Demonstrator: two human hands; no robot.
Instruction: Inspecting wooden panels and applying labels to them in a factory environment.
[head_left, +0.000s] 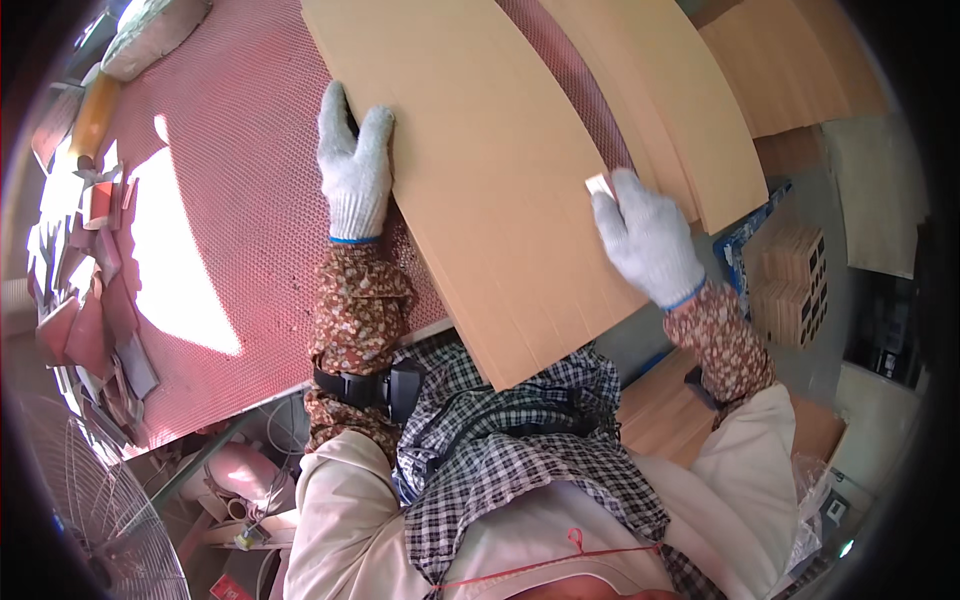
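A stack of long tan cardboard sheets (pixel 490 170) lies on a red mesh-patterned table (pixel 230 200), its top face plain and smooth, its near edge showing many thin layers squared up together. Its long axis runs from the upper left of the view down toward the person's chest, where the near corner juts past the table edge over a checked scarf (pixel 520 440). The straight edges look bowed (that is the lens, near the rim).

The left hand (pixel 353 170), in a white knitted glove, lies flat and open against the stack's left edge, fingers pointing away from the body. The right hand (pixel 648 240), gloved the same, rests on the stack's right edge with its fingers curled around a small pale block (pixel 598 184), pressed to the cardboard. Both forearms wear floral sleeve covers, and a black band sits on the left one.

Just beyond the right hand lies a second cardboard stack (pixel 670 110), parallel to the first. Reddish paper scraps (pixel 90 290) pile along the table's far left side, and a wire fan guard (pixel 90 510) stands below them.
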